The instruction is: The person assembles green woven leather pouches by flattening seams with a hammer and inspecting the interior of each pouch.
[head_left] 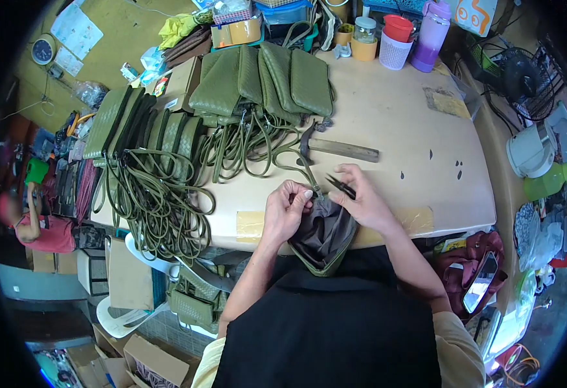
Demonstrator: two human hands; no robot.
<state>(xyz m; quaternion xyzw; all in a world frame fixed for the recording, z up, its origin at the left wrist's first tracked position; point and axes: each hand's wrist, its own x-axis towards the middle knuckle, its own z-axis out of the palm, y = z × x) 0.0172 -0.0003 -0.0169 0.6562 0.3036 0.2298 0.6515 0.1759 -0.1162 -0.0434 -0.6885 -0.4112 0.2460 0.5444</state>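
An olive-green pouch [323, 240] with a dark lining lies open-mouthed at the table's front edge, close to my body. My left hand [287, 212] pinches the left side of its top edge, thumb and fingers pressed together. A green cord strap [289, 152] runs up from the pouch's top edge. In my right hand [366, 202] are small black thread snips [341, 186], pointing up and left, while the fingers also rest by the pouch's right edge. Just beyond the hands lies a hammer [343, 149] with a wooden handle.
Finished-looking green pouches [264, 81] are piled at the back, and more pouches [142, 126] stand at the left with tangled straps [157, 194]. Cups and a purple bottle [430, 39] stand at the back right. A phone [480, 282] lies right. Another person [37, 226] is at far left.
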